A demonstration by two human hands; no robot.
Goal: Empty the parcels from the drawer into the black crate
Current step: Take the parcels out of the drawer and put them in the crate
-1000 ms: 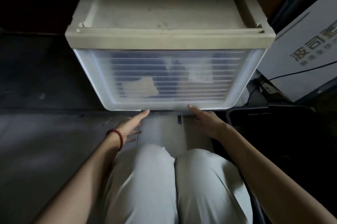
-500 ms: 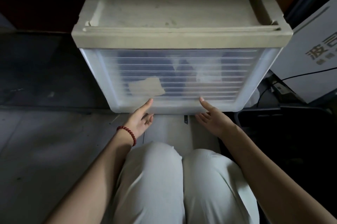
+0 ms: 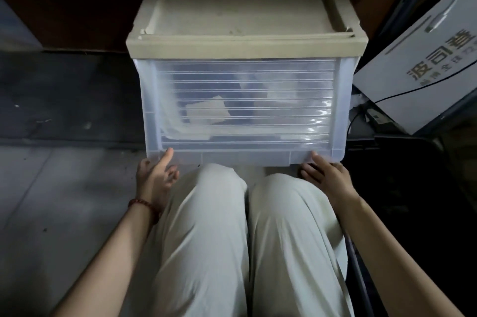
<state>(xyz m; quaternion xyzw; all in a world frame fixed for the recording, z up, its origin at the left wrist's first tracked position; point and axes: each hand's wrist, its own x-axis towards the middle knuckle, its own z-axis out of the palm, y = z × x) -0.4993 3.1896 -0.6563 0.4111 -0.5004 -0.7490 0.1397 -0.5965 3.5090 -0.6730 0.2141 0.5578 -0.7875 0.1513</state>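
A translucent ribbed drawer (image 3: 242, 99) sits in a beige plastic cabinet (image 3: 242, 14) on the floor in front of my knees. Through its front I make out dark parcels with a pale label (image 3: 207, 112), blurred by the plastic. My left hand (image 3: 154, 174) grips the drawer's bottom left edge, thumb on the front and fingers curled beneath. At the bottom right edge my right hand (image 3: 326, 176) holds on the same way. The black crate (image 3: 402, 151) lies in shadow to the right of the cabinet, only its rim plain.
A white cardboard box (image 3: 423, 63) with printed characters leans at the right, a black cable (image 3: 402, 93) running across it. My legs in pale trousers (image 3: 245, 239) fill the lower middle. Grey floor (image 3: 64, 200) spreads to the left; the background is dark.
Both hands have spread apart from the middle of the drawer's lower edge to its two bottom corners and taken hold. The drawer front now stands closer to my knees.
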